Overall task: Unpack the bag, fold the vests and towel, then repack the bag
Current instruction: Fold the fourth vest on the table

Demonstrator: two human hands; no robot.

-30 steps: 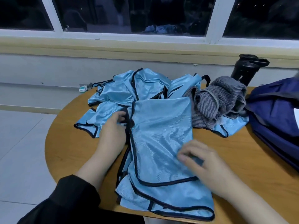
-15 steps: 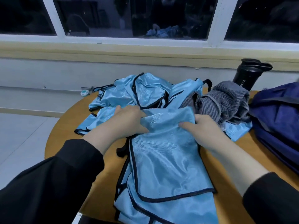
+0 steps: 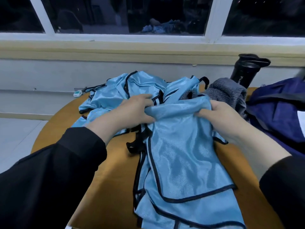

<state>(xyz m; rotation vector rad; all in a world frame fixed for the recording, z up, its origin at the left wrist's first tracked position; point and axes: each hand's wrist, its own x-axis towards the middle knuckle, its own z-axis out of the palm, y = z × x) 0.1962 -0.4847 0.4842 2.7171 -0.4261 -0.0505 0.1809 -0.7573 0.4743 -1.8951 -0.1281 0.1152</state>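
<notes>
A round wooden table [image 3: 115, 187] stands beside a pale wall under a white-framed window [image 3: 212, 19] that is dark outside; pale floor tiles show at the left; a small white-and-teal object [image 3: 77, 93] lies at the table's far left edge. At the right sits a navy bag [image 3: 277, 113], what it holds hidden from this angle; behind it stands a black bottle [image 3: 245, 71] with its lid flipped up; just in front of the bottle lies a crumpled grey towel [image 3: 227, 95]. A heap of light-blue vests [image 3: 132, 86] with black trim covers the far middle of the table; the top vest [image 3: 181, 154] stretches from the heap toward the near edge. The left hand [image 3: 133, 114] and right hand [image 3: 222, 119], in black sleeves, each have fingers closed on a far corner of that vest, bunching the cloth. Half a second ago the hands sat closer together on the same edge; the fabric between them is now drawn wider and lifted.
</notes>
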